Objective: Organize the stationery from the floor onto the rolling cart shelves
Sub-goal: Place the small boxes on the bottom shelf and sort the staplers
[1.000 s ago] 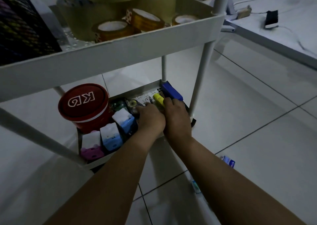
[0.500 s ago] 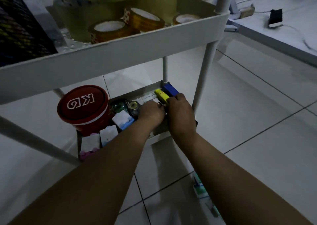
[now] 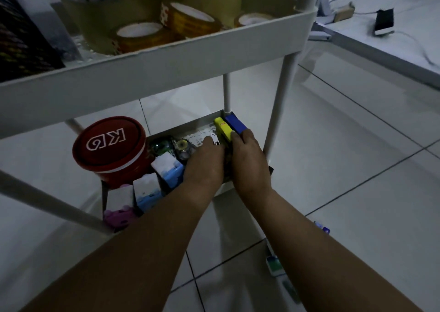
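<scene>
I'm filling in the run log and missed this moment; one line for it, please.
stage: arranging lower shelf | left hand: beside yellow item, grip unclear | right hand: on blue item | floor: small items remain

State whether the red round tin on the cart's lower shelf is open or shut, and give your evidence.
Shut. The red round tin on the lower shelf has its lid in place, and white lettering shows across the lid's top.
</scene>
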